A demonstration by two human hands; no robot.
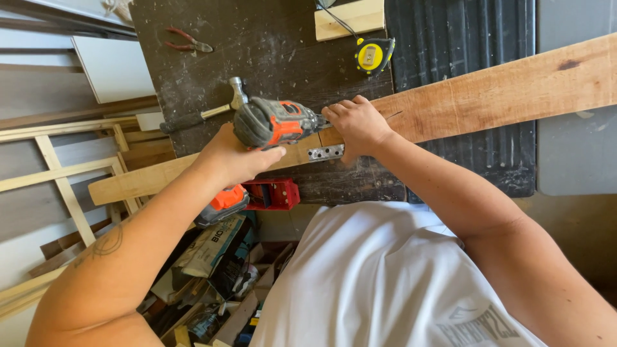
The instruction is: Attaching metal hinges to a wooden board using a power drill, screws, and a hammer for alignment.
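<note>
L hand [234, 157] grip clamped on drill [273, 122], R hand [357, 125] pressed flat on plank [488, 96], fingers tog.

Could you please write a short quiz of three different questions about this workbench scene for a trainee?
1. True or false: the left hand holds a cordless drill.
2. Which tool lies behind the drill on the dark workbench? A) hammer B) saw C) chisel
3. Fill in: the right hand presses on the long wooden ____ beside a metal hinge plate.

Key
1. True; the drill is grey and orange.
2. A, the hammer. Red-handled pliers and a yellow tape measure lie farther back.
3. plank.
</note>
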